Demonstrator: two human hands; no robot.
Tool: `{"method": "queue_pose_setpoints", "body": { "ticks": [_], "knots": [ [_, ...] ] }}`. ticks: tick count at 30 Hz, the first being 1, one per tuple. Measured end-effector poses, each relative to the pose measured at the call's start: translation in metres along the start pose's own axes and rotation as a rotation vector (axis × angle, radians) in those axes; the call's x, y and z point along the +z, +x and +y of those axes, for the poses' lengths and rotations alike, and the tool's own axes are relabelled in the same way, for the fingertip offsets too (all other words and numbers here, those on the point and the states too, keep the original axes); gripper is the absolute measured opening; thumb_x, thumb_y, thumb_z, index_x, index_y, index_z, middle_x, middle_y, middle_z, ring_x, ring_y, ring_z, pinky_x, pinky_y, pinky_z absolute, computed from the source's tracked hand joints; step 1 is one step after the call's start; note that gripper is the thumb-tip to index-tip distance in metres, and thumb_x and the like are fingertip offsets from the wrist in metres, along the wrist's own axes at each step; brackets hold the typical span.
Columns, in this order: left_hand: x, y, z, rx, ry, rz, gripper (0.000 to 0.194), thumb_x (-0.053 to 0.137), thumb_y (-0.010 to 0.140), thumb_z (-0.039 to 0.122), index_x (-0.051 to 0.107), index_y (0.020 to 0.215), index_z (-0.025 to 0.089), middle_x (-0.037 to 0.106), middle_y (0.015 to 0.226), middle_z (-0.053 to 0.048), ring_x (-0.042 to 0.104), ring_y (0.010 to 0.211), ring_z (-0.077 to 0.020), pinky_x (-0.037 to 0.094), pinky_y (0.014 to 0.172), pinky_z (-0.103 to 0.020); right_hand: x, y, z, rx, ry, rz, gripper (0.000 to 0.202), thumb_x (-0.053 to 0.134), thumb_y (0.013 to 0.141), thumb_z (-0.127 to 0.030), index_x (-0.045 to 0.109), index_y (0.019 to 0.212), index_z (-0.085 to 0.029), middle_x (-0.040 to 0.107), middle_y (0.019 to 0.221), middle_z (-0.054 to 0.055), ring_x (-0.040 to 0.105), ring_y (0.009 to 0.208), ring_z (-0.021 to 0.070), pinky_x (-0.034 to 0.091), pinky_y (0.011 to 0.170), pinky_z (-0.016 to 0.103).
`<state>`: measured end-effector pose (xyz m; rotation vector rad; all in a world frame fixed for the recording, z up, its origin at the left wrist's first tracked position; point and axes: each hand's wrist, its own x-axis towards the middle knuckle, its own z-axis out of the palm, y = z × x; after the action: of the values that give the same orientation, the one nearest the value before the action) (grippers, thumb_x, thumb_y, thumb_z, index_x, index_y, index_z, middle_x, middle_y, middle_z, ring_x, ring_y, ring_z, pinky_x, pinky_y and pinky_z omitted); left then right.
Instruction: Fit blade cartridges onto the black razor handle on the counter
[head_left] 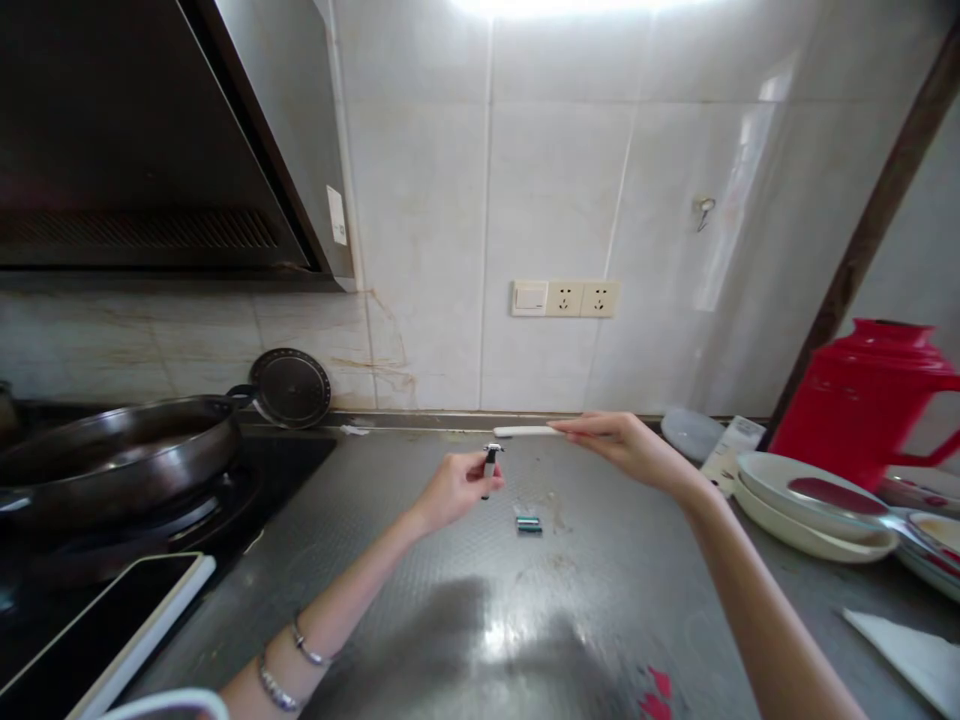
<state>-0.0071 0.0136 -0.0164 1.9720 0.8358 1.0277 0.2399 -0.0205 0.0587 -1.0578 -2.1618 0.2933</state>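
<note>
My left hand [459, 488] is closed around a small razor [490, 462] with a black and white handle, held upright with its head at the top. In my right hand [611, 440] is a slim white toothbrush [529, 431], gripped at one end and held level. Its head points left and sits just above and to the right of the razor's head, apart from it. A green razor blade cartridge [529, 524] lies on the metal counter [450, 600] below and between my hands.
At left, a large pan [127, 455] stands on the stove, with a phone-like slab [112, 640] in front. A round dark disc [291, 388] leans on the wall. Stacked plates [814, 500] and a red jug [870, 400] stand right. Red scraps [657, 690] lie near the front.
</note>
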Motion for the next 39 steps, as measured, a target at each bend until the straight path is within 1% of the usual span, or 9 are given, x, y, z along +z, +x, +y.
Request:
{"method": "queue_pose_setpoints", "body": {
  "ticks": [4, 10, 13, 18, 21, 24, 27, 33, 39],
  "knots": [
    [0.0, 0.001, -0.003, -0.022, -0.061, -0.005, 0.015, 0.063, 0.07, 0.026, 0.058, 0.072, 0.012, 0.057, 0.067, 0.0, 0.054, 0.064, -0.0112, 0.043, 0.062, -0.022, 0.006, 0.003, 0.005, -0.009, 0.044, -0.036, 0.035, 0.049, 0.084, -0.039, 0.066, 0.108, -0.021, 0.068, 0.105, 0.006, 0.061, 0.095, 0.022, 0.046, 0.083, 0.032],
    [0.001, 0.002, -0.007, -0.014, -0.009, -0.006, 0.014, 0.061, 0.071, 0.025, 0.059, 0.072, 0.011, 0.058, 0.067, -0.001, 0.053, 0.064, -0.0117, 0.043, 0.063, -0.023, 0.01, 0.005, 0.024, 0.047, 0.05, -0.081, 0.036, 0.05, 0.083, -0.039, 0.066, 0.109, -0.018, 0.067, 0.106, 0.008, 0.061, 0.095, 0.0242, 0.047, 0.083, 0.035],
    [0.001, 0.003, -0.01, -0.024, 0.011, -0.007, 0.013, 0.061, 0.071, 0.024, 0.059, 0.072, 0.011, 0.059, 0.066, -0.001, 0.054, 0.063, -0.012, 0.042, 0.062, -0.023, 0.01, 0.005, 0.023, 0.022, 0.089, -0.09, 0.037, 0.051, 0.083, -0.039, 0.065, 0.11, -0.019, 0.066, 0.108, 0.007, 0.061, 0.096, 0.0228, 0.047, 0.083, 0.033],
    [0.004, 0.003, -0.018, -0.032, -0.034, -0.038, 0.011, 0.059, 0.072, 0.023, 0.058, 0.072, 0.012, 0.059, 0.066, -0.002, 0.056, 0.064, -0.0123, 0.043, 0.064, -0.023, 0.015, 0.007, 0.026, -0.006, 0.1, -0.143, 0.039, 0.052, 0.082, -0.042, 0.066, 0.108, -0.018, 0.069, 0.098, 0.008, 0.063, 0.086, 0.0208, 0.047, 0.078, 0.031],
    [0.005, 0.004, -0.025, -0.052, -0.053, -0.06, 0.011, 0.059, 0.071, 0.023, 0.057, 0.07, 0.012, 0.059, 0.064, -0.002, 0.055, 0.063, -0.0121, 0.043, 0.063, -0.023, 0.017, 0.007, 0.034, 0.02, 0.134, -0.14, 0.041, 0.052, 0.081, -0.045, 0.066, 0.108, -0.017, 0.067, 0.105, 0.009, 0.061, 0.093, 0.0225, 0.047, 0.081, 0.032],
    [0.005, 0.004, -0.03, -0.057, -0.059, -0.056, 0.011, 0.06, 0.07, 0.023, 0.057, 0.07, 0.012, 0.058, 0.065, -0.001, 0.055, 0.062, -0.0114, 0.042, 0.062, -0.023, 0.014, 0.006, 0.037, 0.035, 0.149, -0.103, 0.043, 0.052, 0.081, -0.046, 0.065, 0.11, -0.017, 0.065, 0.11, 0.009, 0.06, 0.099, 0.0236, 0.046, 0.084, 0.032],
    [0.005, 0.004, -0.03, -0.05, -0.046, -0.05, 0.01, 0.06, 0.07, 0.022, 0.057, 0.071, 0.012, 0.057, 0.065, 0.0, 0.053, 0.062, -0.0108, 0.041, 0.061, -0.022, 0.014, 0.006, 0.035, 0.04, 0.151, -0.1, 0.044, 0.052, 0.081, -0.047, 0.065, 0.11, -0.017, 0.066, 0.109, 0.009, 0.06, 0.098, 0.0237, 0.046, 0.084, 0.033],
    [0.008, 0.004, -0.031, -0.038, -0.003, -0.044, 0.009, 0.058, 0.07, 0.02, 0.058, 0.072, 0.012, 0.055, 0.066, 0.001, 0.051, 0.062, -0.0106, 0.041, 0.063, -0.021, 0.023, 0.009, 0.038, 0.023, 0.169, -0.219, 0.043, 0.052, 0.081, -0.046, 0.064, 0.111, -0.018, 0.066, 0.11, 0.008, 0.059, 0.099, 0.023, 0.045, 0.087, 0.033],
    [0.011, 0.004, -0.035, -0.019, 0.065, -0.042, 0.012, 0.059, 0.07, 0.024, 0.058, 0.07, 0.012, 0.053, 0.063, 0.002, 0.047, 0.06, -0.0099, 0.04, 0.061, -0.02, 0.022, 0.008, 0.044, 0.065, 0.156, -0.18, 0.046, 0.051, 0.081, -0.048, 0.064, 0.11, -0.016, 0.066, 0.108, 0.009, 0.061, 0.096, 0.0234, 0.046, 0.085, 0.034]
  ]
}}
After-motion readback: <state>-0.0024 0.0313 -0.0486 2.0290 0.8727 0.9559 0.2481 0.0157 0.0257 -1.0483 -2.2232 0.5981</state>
